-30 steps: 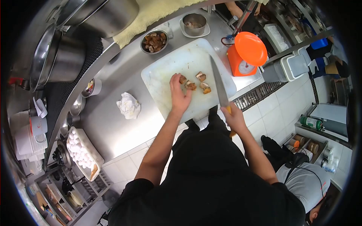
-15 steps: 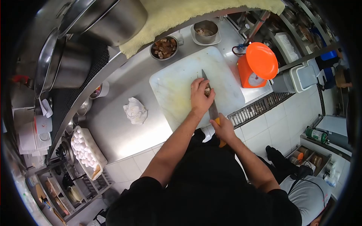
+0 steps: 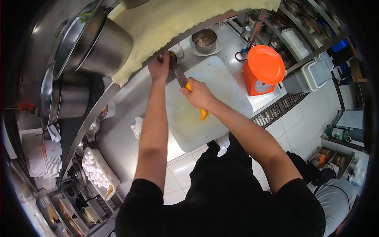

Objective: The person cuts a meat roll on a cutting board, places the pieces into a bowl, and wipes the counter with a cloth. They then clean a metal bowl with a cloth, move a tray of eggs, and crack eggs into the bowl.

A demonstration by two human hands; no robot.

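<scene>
My right hand is closed round the yellow handle of a knife, its blade pointing up and left to the metal bowl. At that bowl, my left hand is beside the blade's tip and covers much of the bowl. Its fingers are partly hidden, so whether it holds anything cannot be made out. Beneath the right hand lies a white cutting board with faint yellowish stains. A crumpled white cloth is partly behind my left forearm.
An orange scale stands right of the board. Behind it, a metal pot rests on a white tray. Large steel pots occupy the shelf at left. A tray of eggs is lower left. Another person's grey-clothed leg shows at lower right.
Both hands have moved up and left from the board to the bowl, carrying the knife along. The small brown piece under my left hand on the board is no longer there.
</scene>
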